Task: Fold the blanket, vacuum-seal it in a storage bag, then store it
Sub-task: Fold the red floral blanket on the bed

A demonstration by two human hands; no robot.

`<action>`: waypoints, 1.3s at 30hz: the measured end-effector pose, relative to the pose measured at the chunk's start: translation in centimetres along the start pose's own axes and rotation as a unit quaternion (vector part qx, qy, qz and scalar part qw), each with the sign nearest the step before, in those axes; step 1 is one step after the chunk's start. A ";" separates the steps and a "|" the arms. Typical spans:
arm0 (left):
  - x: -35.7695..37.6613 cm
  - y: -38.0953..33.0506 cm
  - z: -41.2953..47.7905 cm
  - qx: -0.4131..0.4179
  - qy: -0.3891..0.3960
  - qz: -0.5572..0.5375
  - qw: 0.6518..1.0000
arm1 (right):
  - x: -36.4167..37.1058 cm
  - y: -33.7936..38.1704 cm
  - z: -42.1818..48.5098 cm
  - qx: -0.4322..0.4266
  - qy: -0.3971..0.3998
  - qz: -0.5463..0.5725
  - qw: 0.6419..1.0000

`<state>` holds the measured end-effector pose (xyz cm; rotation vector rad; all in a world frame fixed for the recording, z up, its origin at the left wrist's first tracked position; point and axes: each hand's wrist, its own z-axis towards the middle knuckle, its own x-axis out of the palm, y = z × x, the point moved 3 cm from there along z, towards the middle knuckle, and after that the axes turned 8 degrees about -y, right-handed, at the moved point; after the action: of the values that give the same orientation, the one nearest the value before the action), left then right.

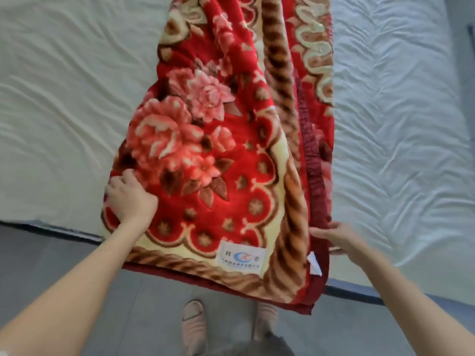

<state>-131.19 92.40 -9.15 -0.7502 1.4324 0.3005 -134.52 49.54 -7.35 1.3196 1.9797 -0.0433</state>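
Note:
A thick red blanket (231, 140) with pink flowers and a gold rope border lies folded lengthwise in a long strip across the white bed (64, 98). Its near end hangs over the bed's front edge, showing a white label (241, 256) and a small white tag (314, 264). My left hand (128, 196) lies on the blanket's left edge with its fingers curled over the fold. My right hand (336, 237) pinches the dark red right hem near the front corner.
White wrinkled sheet spreads to both sides of the blanket. The bed's front edge (51, 227) runs across the lower frame, with grey floor (128, 304) below it. My two feet in pink slippers (194, 322) stand on the floor under the blanket's overhang.

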 end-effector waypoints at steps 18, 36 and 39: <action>8.0 -33.8 1.7 0.160 0.117 -0.099 0.975 | -4.6 26.1 20.6 -0.244 -0.016 0.065 0.968; 11.9 -42.4 9.1 0.279 0.067 0.108 0.952 | -11.7 33.0 32.2 -0.294 -0.151 -0.089 0.940; 14.0 -45.3 14.2 0.257 0.141 0.127 0.948 | -11.9 38.9 35.3 -0.307 -0.162 -0.066 0.935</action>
<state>-90.47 64.28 -10.27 -0.1842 1.7840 0.0052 -81.16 44.04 -12.01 0.7182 1.6064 0.2603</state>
